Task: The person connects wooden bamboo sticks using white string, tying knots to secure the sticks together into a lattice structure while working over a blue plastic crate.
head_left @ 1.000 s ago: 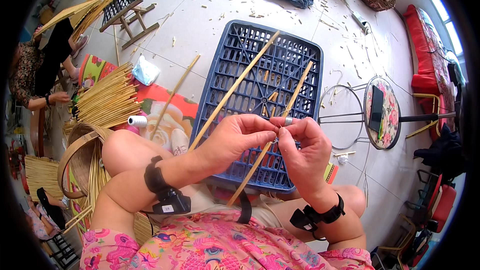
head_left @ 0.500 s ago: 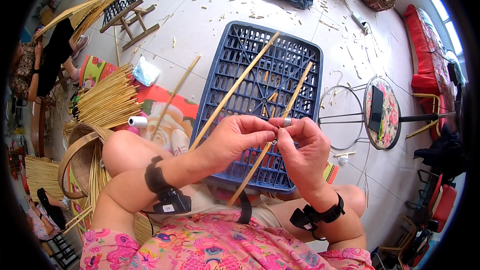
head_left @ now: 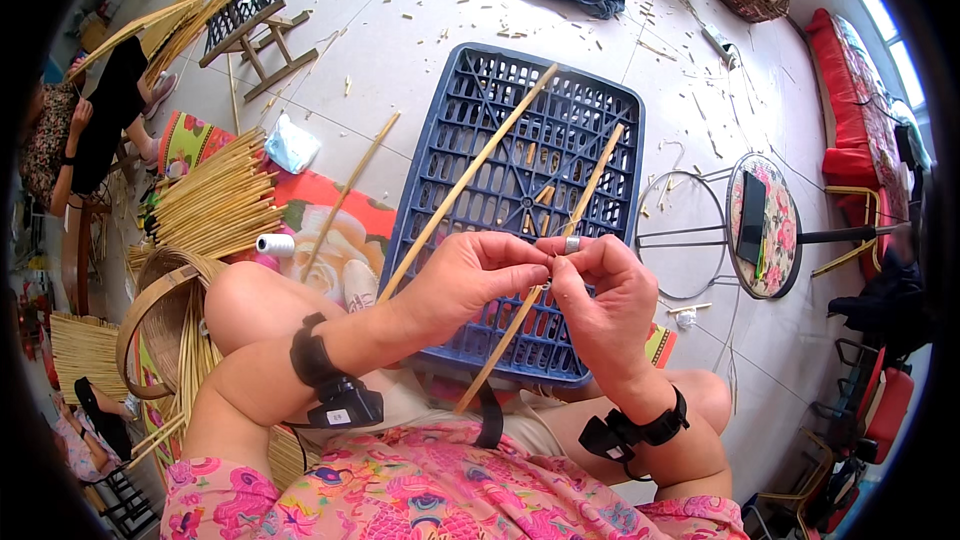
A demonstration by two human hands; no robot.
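My left hand (head_left: 470,280) and my right hand (head_left: 600,305) meet in front of me, fingertips pinched together on a thin bamboo strip (head_left: 560,230) that slants from my lap up to the right. A second, longer bamboo strip (head_left: 470,175) lies slanted under my left hand. Both strips rest over a blue plastic crate (head_left: 520,130) turned bottom up against my knees. A ring shows on a finger of my right hand. Black bands sit on both wrists.
A bundle of bamboo strips (head_left: 215,205) and a white thread spool (head_left: 272,244) lie at my left on a flowered mat. A woven basket rim (head_left: 150,310) is by my left knee. A round stool (head_left: 765,225) stands right. A person (head_left: 85,130) sits far left.
None of note: my fingers shift slightly on the strip, and both hands stay in the same place over the crate.
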